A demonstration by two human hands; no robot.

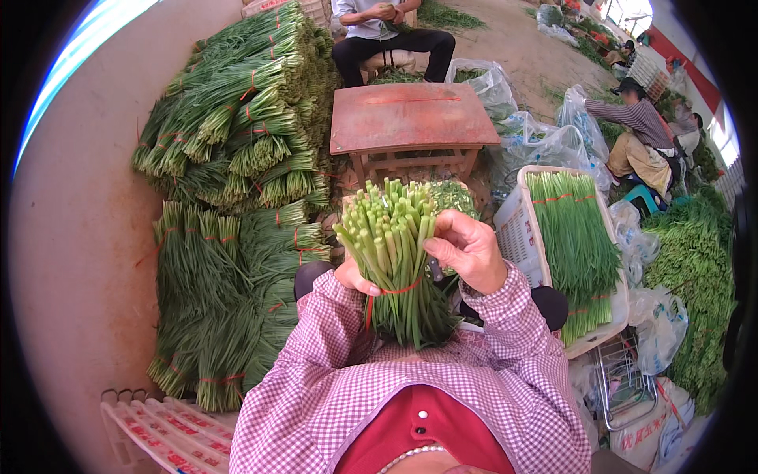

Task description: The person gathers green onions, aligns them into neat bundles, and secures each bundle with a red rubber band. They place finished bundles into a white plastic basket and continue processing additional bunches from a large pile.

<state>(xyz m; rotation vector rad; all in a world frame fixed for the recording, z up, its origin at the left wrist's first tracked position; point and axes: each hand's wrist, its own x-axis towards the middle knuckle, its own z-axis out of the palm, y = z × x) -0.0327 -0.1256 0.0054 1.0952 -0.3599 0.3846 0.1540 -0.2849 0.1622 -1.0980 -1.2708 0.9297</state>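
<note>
A bundle of green garlic chives [402,249] stands cut ends up before my chest, with a red tie [404,289] around it. My left hand [357,277] grips the bundle from the left, its thumb by the tie; the other fingers are hidden behind the stalks. At the bundle's right upper side, my right hand [468,249] has thumb and forefinger at the edge of an outer stalk; whether it pinches the stalk I cannot tell. Chopped green pieces [453,198] lie behind the bundle, low down. Part of a dark tool [435,269] shows below my right hand.
A red wooden table [408,118] stands ahead, a seated person [391,35] beyond it. Tied chives are piled [237,118] at the left. A white plastic crate [521,237] of tied chives stands at the right, near plastic bags [539,142] and another person [642,130].
</note>
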